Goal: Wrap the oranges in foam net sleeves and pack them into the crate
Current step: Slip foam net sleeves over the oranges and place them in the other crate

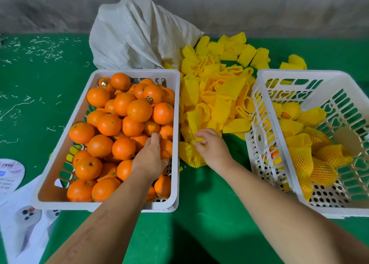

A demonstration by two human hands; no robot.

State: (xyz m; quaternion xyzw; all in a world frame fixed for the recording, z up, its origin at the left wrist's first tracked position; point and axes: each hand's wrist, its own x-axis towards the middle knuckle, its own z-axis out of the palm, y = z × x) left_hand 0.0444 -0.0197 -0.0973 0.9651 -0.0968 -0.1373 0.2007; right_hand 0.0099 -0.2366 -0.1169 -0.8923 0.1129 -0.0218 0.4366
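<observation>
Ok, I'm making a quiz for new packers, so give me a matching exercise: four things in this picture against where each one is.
Things:
1. bare oranges
2. wrapped oranges
3. loose sleeves
4. white sack

Places:
A. behind the left crate, by the wall
B. in the right crate
C. in the left crate
D. piled on the green table between the crates

Pairs: 1-C, 2-B, 3-D, 4-A
</observation>
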